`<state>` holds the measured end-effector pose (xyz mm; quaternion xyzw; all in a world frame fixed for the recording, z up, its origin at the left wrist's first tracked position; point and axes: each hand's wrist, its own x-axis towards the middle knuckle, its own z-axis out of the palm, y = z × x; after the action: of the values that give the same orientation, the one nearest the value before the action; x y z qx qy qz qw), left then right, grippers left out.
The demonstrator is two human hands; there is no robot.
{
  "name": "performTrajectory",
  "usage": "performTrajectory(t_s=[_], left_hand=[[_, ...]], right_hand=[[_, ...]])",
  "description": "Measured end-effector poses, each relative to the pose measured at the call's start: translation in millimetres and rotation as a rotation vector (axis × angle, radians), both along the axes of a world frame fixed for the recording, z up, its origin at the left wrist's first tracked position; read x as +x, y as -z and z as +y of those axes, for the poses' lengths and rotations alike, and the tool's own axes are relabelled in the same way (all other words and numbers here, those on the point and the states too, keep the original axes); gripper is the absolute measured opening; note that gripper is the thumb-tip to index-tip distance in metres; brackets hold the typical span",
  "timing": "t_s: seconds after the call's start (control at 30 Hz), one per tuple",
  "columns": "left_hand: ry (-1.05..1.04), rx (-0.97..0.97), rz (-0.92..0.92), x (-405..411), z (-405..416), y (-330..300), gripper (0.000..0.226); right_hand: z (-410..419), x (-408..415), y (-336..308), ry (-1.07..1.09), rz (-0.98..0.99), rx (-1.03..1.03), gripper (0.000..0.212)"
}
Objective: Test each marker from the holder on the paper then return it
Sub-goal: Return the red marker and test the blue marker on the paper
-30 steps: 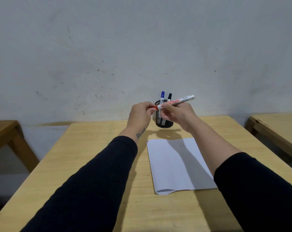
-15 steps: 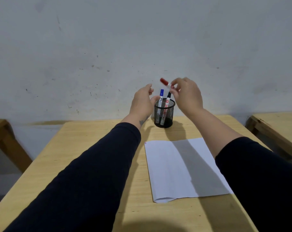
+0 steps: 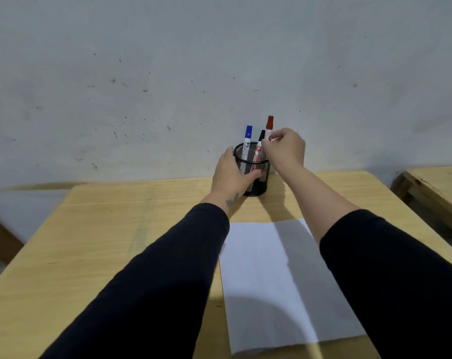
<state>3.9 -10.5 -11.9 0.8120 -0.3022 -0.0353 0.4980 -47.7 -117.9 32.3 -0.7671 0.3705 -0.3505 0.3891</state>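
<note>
A black mesh holder [image 3: 259,187] stands at the far side of the wooden table [image 3: 90,242], near the wall. A blue-capped marker [image 3: 247,137] and a black-capped marker [image 3: 260,141] stand in it. My left hand [image 3: 231,174] wraps around the holder's left side. My right hand [image 3: 284,149] pinches a red-capped marker [image 3: 269,124] upright at the holder's right rim; its lower end is hidden behind my fingers. A white sheet of paper [image 3: 279,281] lies flat on the table between my forearms, with no marks that I can see.
A scuffed grey wall rises directly behind the table. Another wooden table [image 3: 437,185] stands to the right across a narrow gap. Part of a wooden piece of furniture [image 3: 2,242] shows at the left edge.
The red-capped marker went from held level between both hands to upright at the holder. My left hand let go of its cap end and took hold of the holder.
</note>
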Motion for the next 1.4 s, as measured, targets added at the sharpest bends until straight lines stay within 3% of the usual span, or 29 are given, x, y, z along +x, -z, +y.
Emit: performTrajectory(t_s=[0.17, 0.33, 0.4, 0.47, 0.6, 0.77, 1.4], left_hand=[[-0.004, -0.037, -0.018, -1.8, -4.2, 6.9, 0.06], [-0.004, -0.04, -0.024, 1.4, -2.3, 9.9, 0.06], [-0.013, -0.047, -0.01, 1.1, -2.2, 10.5, 0.061], [-0.016, -0.059, -0.001, -0.4, -1.9, 9.8, 0.058], [-0.002, -0.079, 0.028, -1.4, -0.3, 9.4, 0.054], [0.015, -0.104, 0.059, -1.4, 2.0, 9.0, 0.054], [0.006, -0.123, 0.074, -1.0, 0.9, 11.6, 0.057]], right_hand=[[1.4, 8.9, 12.3, 0.071, 0.024, -0.032, 0.021], [5.1, 6.2, 6.7, 0.1, -0.041, -0.066, 0.052], [10.5, 7.3, 0.1, 0.081, -0.077, -0.212, 0.046], [17.9, 11.4, -9.7, -0.005, -0.049, -0.255, 0.028], [30.5, 21.1, -17.9, -0.025, 0.252, -0.234, 0.017], [32.9, 23.0, -21.1, 0.05, 0.322, -0.207, 0.037], [24.2, 32.3, -18.9, 0.078, 0.254, -0.026, 0.037]])
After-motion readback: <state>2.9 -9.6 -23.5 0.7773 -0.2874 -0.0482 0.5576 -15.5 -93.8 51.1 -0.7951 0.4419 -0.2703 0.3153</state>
